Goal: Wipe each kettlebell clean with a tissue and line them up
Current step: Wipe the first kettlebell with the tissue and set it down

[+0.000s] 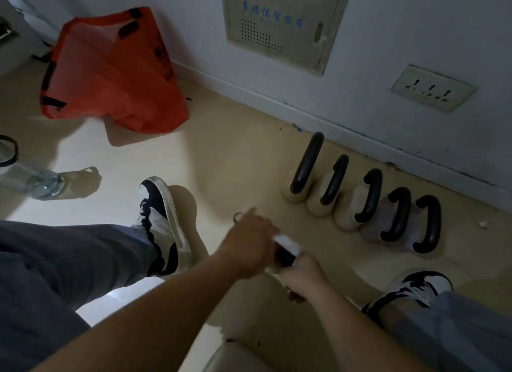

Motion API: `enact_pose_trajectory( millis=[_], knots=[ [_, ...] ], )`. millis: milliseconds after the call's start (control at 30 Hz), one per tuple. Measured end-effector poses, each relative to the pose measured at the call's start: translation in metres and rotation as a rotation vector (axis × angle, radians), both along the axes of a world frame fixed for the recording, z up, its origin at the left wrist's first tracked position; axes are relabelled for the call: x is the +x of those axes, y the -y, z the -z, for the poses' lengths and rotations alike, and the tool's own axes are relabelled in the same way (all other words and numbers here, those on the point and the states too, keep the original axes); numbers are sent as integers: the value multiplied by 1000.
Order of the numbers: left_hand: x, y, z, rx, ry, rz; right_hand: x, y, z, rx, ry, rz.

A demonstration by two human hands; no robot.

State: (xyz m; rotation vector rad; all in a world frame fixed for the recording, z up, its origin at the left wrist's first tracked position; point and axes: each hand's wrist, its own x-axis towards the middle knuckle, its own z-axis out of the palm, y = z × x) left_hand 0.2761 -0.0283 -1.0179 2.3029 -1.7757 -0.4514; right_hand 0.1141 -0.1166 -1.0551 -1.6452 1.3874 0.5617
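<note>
Five kettlebells stand in a row on the floor along the wall. The three nearer the left are beige [295, 188] and the two at the right are greyish purple [378, 224]; all have black handles. In front of the row, another kettlebell's black handle [285, 256] shows between my hands, and its beige body [277, 316] lies below, partly hidden by my arms. My left hand [255, 238], blurred, presses a white tissue [288, 244] onto that handle. My right hand [302, 277] is closed around the handle's lower part.
An orange bag [110, 75] leans against the wall at the back left. A clear plastic bottle [33, 183] lies at the left edge. My shoes [163, 222] [415, 288] flank the hands. A paper scrap [483, 224] lies right of the row, below a wall socket [432, 88].
</note>
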Motion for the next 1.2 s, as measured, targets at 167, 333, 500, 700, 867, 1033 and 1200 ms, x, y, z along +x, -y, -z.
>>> enact_pose_trajectory(
  millis=[167, 333, 500, 700, 867, 1033, 1200],
  knots=[
    [-12, 9, -13, 151, 115, -345, -5, 13, -7, 245, 215, 121],
    [-58, -8, -2, -65, -46, 248, -24, 20, -15, 423, 316, 447],
    [-18, 14, -2, 77, 137, -232, -17, 28, -11, 416, 377, 771],
    [-83, -11, 0, -38, -22, 299, -12, 33, -22, 661, 403, 905],
    [-26, 3, 2, -89, 17, -85, -12, 27, -16, 489, 395, 783],
    [-59, -8, -5, -34, 114, -4, -9, 30, -18, 486, 399, 823],
    [-52, 3, -2, -49, -8, 189, -7, 31, -25, 558, 431, 875]
  ],
)
